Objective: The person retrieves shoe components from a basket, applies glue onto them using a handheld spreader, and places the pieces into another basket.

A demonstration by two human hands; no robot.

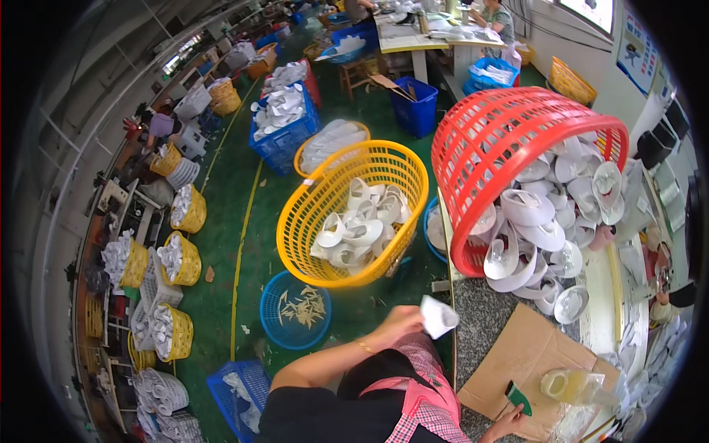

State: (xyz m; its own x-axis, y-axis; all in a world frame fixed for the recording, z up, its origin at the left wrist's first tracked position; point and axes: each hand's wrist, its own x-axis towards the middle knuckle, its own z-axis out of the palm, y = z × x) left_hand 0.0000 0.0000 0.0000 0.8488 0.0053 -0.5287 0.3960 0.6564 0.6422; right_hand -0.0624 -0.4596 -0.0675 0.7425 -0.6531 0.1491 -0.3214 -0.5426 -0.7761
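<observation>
My left hand (401,325) is closed on a white shoe upper (439,317), held up beside the bench edge. My right hand (504,426) grips a flat green tool with a dark edge (519,399), low over a sheet of brown cardboard (517,343). Close to that tool, a clear plastic container of yellowish liquid (567,386) rests on the cardboard. Beyond it, a red basket (509,125) lies tipped on its side, with many white shoe uppers (543,221) spilling out onto the bench.
On the green floor ahead stands a yellow basket (295,244) with more white uppers. A blue basket (269,336) of thin pale pieces sits nearer me, and a blue crate (221,391) lies left of me. People (496,22) work at far tables.
</observation>
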